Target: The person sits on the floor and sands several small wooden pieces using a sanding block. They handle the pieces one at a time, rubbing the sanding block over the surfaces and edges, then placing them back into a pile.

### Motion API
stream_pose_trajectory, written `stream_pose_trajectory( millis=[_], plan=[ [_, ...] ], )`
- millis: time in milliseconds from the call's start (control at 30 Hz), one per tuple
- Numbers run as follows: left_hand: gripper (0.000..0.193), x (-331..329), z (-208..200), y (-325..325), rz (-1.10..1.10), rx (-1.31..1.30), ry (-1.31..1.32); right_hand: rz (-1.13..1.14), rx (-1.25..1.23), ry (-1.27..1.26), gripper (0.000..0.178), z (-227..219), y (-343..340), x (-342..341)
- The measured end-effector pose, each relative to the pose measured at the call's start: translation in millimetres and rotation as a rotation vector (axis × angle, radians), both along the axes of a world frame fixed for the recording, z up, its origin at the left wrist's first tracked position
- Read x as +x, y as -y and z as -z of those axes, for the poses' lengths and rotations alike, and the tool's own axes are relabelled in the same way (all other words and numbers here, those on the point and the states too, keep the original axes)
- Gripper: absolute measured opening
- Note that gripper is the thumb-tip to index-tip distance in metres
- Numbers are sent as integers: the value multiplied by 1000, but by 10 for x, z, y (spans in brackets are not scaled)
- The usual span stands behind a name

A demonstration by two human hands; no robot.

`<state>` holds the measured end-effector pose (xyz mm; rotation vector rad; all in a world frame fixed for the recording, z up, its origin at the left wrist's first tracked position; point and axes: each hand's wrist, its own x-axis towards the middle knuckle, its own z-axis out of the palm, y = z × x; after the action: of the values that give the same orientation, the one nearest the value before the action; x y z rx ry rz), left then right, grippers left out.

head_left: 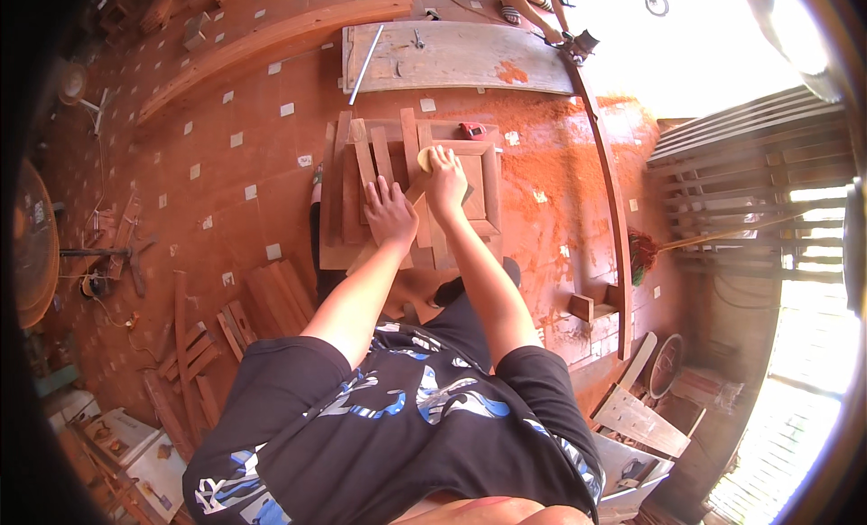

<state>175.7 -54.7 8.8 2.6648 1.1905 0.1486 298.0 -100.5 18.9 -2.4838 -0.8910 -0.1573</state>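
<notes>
My left hand point(391, 213) lies flat with its fingers spread, pressing on wooden strips. My right hand point(445, 184) is closed around a pale yellow piece point(424, 159) with a rounded edge, perhaps a sanding pad; most of it is hidden under the fingers. Under both hands runs a slanted wooden strip point(418, 189). Several upright wooden strips point(380, 148) lie side by side on the low work table point(339, 256). To the right of my right hand is a framed wooden panel point(491, 186). A small red and black tool point(471, 131) sits at the table's far edge.
Beyond the table, a long board point(461, 55) carries a metal bar point(366, 65). A co-worker point(533, 6) crouches there with a power tool point(580, 45). A long beam point(610, 200) stretches along the right over sawdust. Planks point(275, 295) lie at left, near a fan point(36, 241).
</notes>
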Motion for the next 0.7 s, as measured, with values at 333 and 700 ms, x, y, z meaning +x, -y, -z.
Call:
stream_pose_trajectory(
  millis=[333,700],
  plan=[
    [47,-33,39,-18,-1,-32,-76,-114,119,-39,50,-10,327,-593],
    [50,22,-10,-11,14,-10,-158,-88,-153,45,49,2,-228,-198]
  ],
)
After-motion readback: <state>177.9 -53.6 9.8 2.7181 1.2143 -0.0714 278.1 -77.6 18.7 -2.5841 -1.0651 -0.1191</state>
